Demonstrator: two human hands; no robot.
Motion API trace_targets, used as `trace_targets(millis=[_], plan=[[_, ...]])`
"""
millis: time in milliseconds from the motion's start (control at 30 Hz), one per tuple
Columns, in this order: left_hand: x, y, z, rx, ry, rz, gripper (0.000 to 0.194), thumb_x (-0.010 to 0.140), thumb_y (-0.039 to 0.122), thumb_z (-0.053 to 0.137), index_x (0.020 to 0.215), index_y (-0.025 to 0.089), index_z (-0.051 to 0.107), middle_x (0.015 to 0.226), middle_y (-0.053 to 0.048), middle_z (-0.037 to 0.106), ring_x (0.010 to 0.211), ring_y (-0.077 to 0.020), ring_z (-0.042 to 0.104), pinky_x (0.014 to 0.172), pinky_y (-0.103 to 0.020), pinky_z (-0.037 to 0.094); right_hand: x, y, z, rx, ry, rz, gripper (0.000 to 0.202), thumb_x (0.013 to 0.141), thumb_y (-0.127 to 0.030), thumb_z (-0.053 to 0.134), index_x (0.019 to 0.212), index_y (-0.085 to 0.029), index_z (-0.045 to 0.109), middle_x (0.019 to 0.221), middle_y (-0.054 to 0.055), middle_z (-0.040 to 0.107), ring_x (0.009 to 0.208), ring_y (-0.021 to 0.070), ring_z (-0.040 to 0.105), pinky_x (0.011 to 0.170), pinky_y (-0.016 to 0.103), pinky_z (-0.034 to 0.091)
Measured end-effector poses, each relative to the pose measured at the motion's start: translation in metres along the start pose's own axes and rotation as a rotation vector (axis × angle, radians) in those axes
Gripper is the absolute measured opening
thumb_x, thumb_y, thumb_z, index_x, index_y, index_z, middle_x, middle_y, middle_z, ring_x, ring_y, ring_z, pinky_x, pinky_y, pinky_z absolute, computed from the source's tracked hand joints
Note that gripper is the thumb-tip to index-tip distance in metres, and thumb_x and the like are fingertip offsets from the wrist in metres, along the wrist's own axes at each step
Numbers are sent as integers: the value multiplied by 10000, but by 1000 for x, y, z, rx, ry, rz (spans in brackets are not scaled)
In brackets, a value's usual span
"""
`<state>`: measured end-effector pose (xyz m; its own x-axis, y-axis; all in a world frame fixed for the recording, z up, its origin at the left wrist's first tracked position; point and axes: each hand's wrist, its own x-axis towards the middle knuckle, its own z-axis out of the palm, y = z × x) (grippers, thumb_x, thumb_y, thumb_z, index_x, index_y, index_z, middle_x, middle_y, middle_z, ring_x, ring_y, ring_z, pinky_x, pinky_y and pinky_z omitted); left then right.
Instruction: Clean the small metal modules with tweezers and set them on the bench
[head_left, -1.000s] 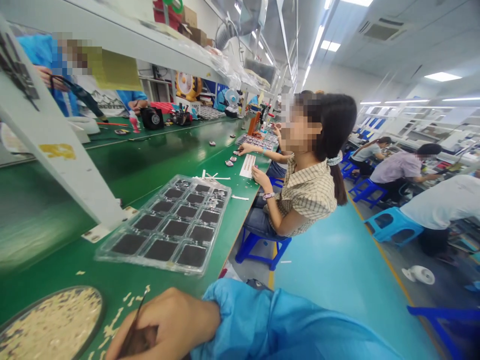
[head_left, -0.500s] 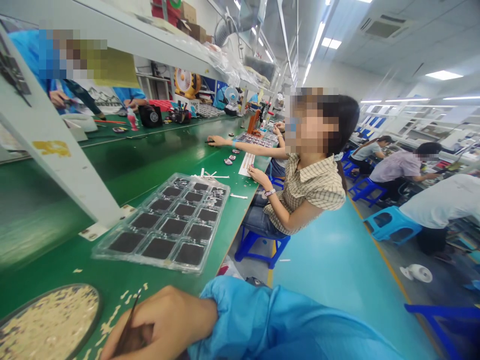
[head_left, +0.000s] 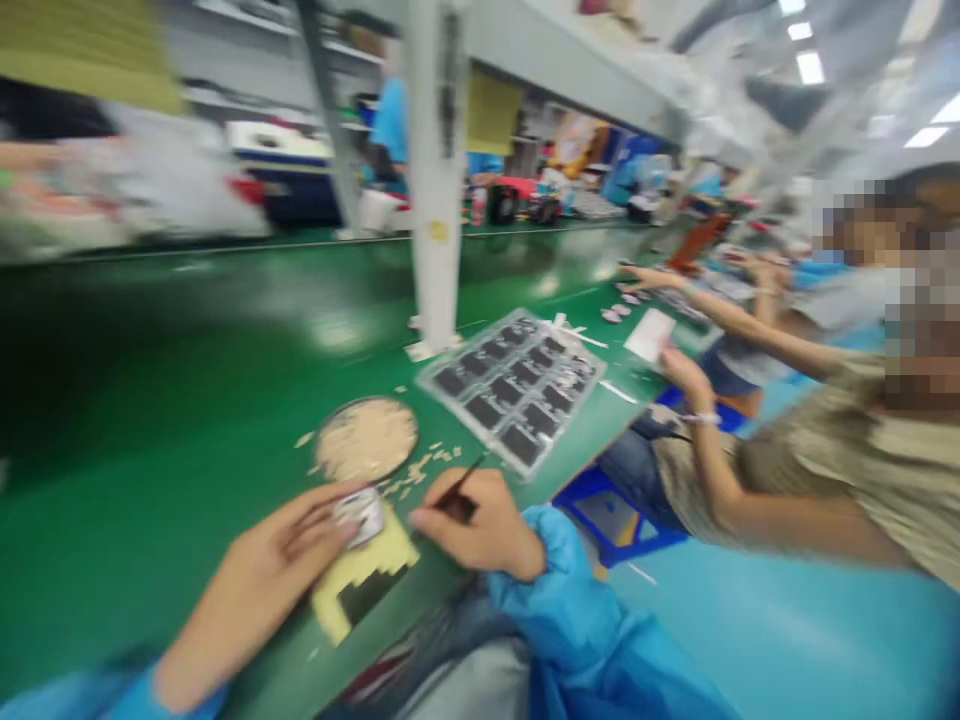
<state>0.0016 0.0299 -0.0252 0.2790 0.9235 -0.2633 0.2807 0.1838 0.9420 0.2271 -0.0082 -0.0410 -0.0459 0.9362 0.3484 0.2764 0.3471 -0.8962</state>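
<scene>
My left hand (head_left: 259,570) pinches a small pale, silvery part (head_left: 364,517) between thumb and fingers; blur hides its details. Under that part, a yellow sheet (head_left: 397,540) with a jagged edge and a dark patch lies at the bench's front. My right hand (head_left: 484,525), in a blue sleeve, is closed around dark, thin tweezers (head_left: 459,488), their tip pointing up and right. Just beyond both hands sits a round dish (head_left: 415,432) heaped with small beige pieces (head_left: 367,438). Several loose beige strips (head_left: 424,465) are scattered between dish and right hand.
A clear plastic tray (head_left: 484,432) with dark squares in its compartments lies beyond my right hand. Behind it, a white post (head_left: 435,200) rises from the green bench (head_left: 225,400). At right, a co-worker's hand (head_left: 686,380) is at a white sheet (head_left: 650,335).
My view has swung left and down, bringing my left hand with the small part and the yellow sheet into sight. My right hand still grips the tweezers.
</scene>
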Motion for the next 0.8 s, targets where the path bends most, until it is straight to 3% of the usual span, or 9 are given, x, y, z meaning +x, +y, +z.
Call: trace_targets(millis=[133, 267, 400, 600, 800], plan=[[-6, -5, 1, -157, -75, 29, 522, 796, 390, 749, 1247, 149, 642, 1078, -118, 749, 949, -246, 715, 868, -353, 576, 0, 0, -5, -35, -31, 99, 153, 869, -322, 717, 812, -181, 716, 685, 18, 686, 558, 120, 581, 536, 235, 468], [-6, -4, 3, -129, -55, 98, 447, 793, 240, 689, 1225, 129, 653, 847, -42, 717, 702, -148, 641, 698, -269, 539, -2, 3, -3, 11, -63, 137, 132, 882, -323, 709, 887, -192, 729, 839, 56, 749, 606, 137, 632, 557, 253, 509], [-9, -7, 4, -96, -55, 147, 451, 783, 168, 642, 1234, 139, 654, 768, 4, 662, 652, -115, 572, 613, -211, 465, -3, 5, -1, 66, -120, 123, 105, 875, -295, 725, 935, -211, 743, 943, 68, 762, 630, 137, 645, 559, 258, 529], [-9, -8, 5, -22, -75, 195, 444, 791, 169, 617, 1229, 162, 687, 989, -46, 733, 743, -131, 602, 658, -220, 486, -2, 4, -2, 115, -111, 80, 73, 872, -235, 735, 943, -235, 749, 981, 58, 756, 690, 145, 666, 590, 265, 541], [-10, -7, 5, 39, -92, 223, 438, 806, 193, 629, 1236, 168, 707, 1066, -59, 758, 805, -152, 636, 705, -229, 504, -2, 0, -2, 91, -172, 111, 81, 858, -255, 755, 938, -241, 751, 969, 44, 765, 661, 135, 652, 574, 254, 523]])
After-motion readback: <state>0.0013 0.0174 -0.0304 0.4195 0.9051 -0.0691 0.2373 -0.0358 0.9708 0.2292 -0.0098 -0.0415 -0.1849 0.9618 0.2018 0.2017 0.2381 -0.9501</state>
